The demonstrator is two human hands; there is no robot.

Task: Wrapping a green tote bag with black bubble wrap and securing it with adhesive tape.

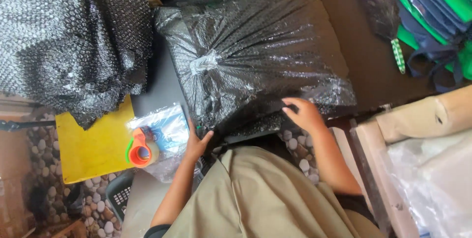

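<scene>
The bundle point(250, 56) — black bubble wrap, taped at the middle — fills the desk's point(164, 90) near edge; likely soft, slippery, bulky. Left hand point(197, 144) grips its near-left corner, right hand point(305, 115) lies flat on its near-right edge — better holds than the film.

Looking like a small packing/shipping workspace: black bubble wrap pile point(73, 41) sitting upper left, tape dispenser point(140, 150) lying lower left, green & navy tote bags point(437, 16) stacking upper right.
</scene>
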